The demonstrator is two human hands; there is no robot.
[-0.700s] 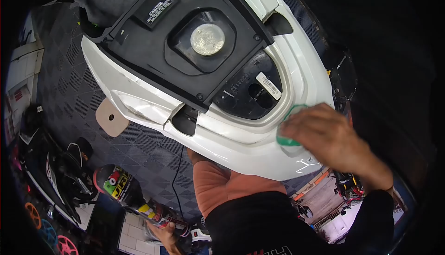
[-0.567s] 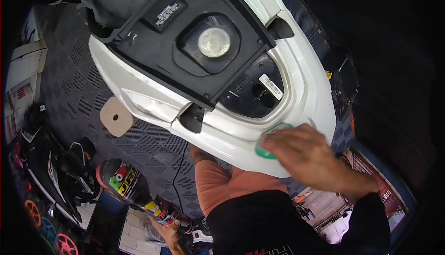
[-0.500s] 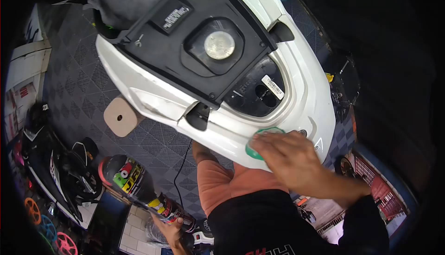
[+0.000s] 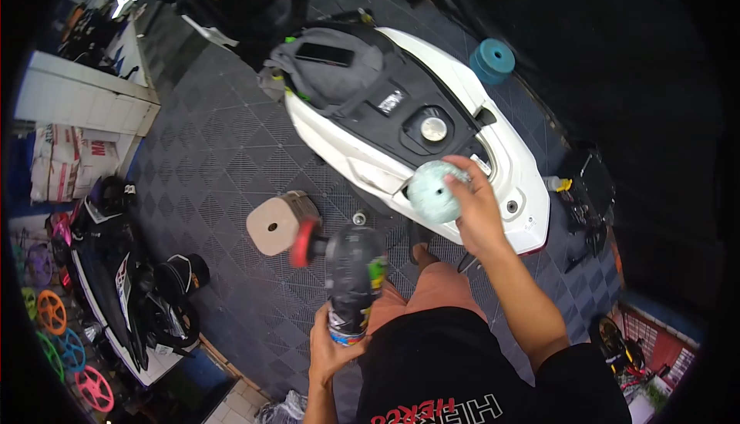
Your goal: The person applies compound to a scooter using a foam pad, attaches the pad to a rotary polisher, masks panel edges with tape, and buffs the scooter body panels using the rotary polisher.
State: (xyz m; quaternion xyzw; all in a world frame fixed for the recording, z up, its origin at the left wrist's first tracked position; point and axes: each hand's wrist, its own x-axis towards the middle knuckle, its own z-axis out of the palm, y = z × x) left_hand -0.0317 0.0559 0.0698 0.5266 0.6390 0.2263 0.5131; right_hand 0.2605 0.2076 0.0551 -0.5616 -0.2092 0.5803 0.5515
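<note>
My right hand (image 4: 479, 212) pinches the rim of a round, pale green polishing pad (image 4: 432, 196) with a small dark hole at its centre. The pad is held up over the white motor scooter (image 4: 532, 220), hiding part of its rear body. My left hand (image 4: 333, 355) is wrapped around the lower end of a black polisher (image 4: 354, 270) covered in bright stickers. The polisher stands roughly upright in front of my body, a little blurred. A red round plate (image 4: 305, 243) sticks out from its head to the left, with no pad visible on it.
A beige stool (image 4: 274, 227) stands left of the scooter, a blue stool (image 4: 493, 62) beyond it. A grey cloth with a phone (image 4: 325, 54) lies on the scooter. A black motorcycle (image 4: 116, 285) and coloured wheels (image 4: 52, 312) are at far left. A yellow-capped bottle (image 4: 559, 184) is at right.
My right hand has lifted the pad off the white body and turned its face up. My left hand has raised the polisher towards the middle. The scooter now appears farther away.
</note>
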